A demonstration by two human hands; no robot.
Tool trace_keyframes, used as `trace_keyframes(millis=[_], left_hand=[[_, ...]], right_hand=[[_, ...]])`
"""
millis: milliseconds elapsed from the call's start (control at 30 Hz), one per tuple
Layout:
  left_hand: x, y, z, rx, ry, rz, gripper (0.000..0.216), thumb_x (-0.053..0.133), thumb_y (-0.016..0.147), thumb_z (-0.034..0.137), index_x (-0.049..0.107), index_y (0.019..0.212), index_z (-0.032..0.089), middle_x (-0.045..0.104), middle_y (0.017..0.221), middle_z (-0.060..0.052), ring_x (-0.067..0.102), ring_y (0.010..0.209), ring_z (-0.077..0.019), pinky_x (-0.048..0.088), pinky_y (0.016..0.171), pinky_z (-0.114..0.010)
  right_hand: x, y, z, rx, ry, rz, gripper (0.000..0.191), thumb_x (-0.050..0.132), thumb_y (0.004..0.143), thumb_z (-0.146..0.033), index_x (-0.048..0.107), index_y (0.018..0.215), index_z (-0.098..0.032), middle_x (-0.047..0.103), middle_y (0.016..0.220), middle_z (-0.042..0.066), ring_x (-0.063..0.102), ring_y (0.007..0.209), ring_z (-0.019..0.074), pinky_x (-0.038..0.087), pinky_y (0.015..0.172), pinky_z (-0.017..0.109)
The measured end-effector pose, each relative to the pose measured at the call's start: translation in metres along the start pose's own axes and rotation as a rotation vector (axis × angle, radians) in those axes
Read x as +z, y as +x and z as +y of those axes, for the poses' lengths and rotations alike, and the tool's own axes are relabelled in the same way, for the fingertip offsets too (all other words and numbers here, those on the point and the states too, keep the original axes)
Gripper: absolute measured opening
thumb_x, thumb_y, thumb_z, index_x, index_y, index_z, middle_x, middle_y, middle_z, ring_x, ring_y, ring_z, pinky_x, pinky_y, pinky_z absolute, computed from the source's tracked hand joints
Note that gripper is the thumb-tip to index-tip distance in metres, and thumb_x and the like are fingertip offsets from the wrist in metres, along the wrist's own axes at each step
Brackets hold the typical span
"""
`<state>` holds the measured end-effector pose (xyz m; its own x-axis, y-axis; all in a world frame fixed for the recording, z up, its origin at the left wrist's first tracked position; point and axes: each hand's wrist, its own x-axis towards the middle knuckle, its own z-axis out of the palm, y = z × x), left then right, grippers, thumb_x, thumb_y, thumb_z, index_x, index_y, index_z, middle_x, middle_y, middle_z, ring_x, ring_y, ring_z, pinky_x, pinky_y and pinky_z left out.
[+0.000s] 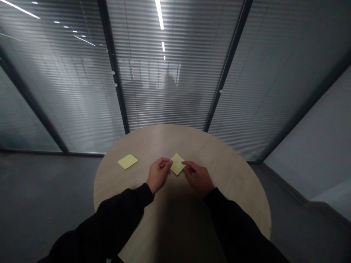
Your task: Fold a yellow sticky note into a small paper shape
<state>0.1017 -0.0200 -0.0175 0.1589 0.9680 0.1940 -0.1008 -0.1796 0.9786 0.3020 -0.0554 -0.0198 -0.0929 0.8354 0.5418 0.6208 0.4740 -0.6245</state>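
Two hands are showing: one left hand [158, 174] and one right hand [201, 179]. Two black sleeves are covering the arms, one left sleeve [117, 215] and one right sleeve [236, 223]. Two pieces of yellow paper are appearing: one held piece [177, 164] and one loose piece [127, 161]; whether either is counting one sheet or several, the view is not telling. One round tabletop [241, 190] is standing below. Four dark posts [111, 54] are rising behind, and four blinds [192, 44] are hanging there. One white wall [323, 146] and one grey floor [49, 197] are showing.
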Motion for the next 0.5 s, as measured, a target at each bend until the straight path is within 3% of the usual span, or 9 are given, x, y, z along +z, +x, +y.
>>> trace_keyframes(millis=[100, 300, 500], left_hand=[[0.0020, -0.0001, 0.0002, 0.029, -0.052, 0.008, 0.043, 0.073, 0.080, 0.055, 0.061, 0.090, 0.015, 0.065, 0.062, 0.000, 0.058, 0.056, -0.0115, 0.044, 0.058, -0.023], [0.0027, -0.0029, -0.0029, -0.053, -0.142, -0.070, 0.045, 0.072, 0.080, 0.055, 0.048, 0.093, 0.018, 0.069, 0.062, -0.001, 0.066, 0.055, -0.0156, 0.050, 0.060, -0.026], [0.0007, -0.0068, 0.0027, -0.027, -0.086, -0.230, 0.072, 0.068, 0.085, 0.051, 0.035, 0.140, 0.018, 0.066, 0.062, 0.003, 0.066, 0.054, -0.0161, 0.050, 0.058, -0.026]], right_hand=[[0.0040, 0.0001, -0.0022, -0.027, -0.021, -0.039, 0.028, 0.061, 0.090, -0.026, 0.073, 0.115, -0.026, 0.077, 0.098, 0.006, 0.070, 0.082, 0.0227, 0.052, 0.077, 0.035], [0.0048, 0.0030, -0.0029, 0.014, 0.044, 0.024, 0.022, 0.063, 0.085, -0.025, 0.076, 0.103, -0.025, 0.077, 0.103, 0.006, 0.069, 0.077, 0.0207, 0.054, 0.075, 0.035], [0.0019, 0.0027, -0.0103, 0.137, 0.258, 0.039, 0.017, 0.070, 0.085, -0.039, 0.074, 0.090, -0.023, 0.076, 0.092, 0.005, 0.069, 0.080, 0.0215, 0.055, 0.074, 0.034]])
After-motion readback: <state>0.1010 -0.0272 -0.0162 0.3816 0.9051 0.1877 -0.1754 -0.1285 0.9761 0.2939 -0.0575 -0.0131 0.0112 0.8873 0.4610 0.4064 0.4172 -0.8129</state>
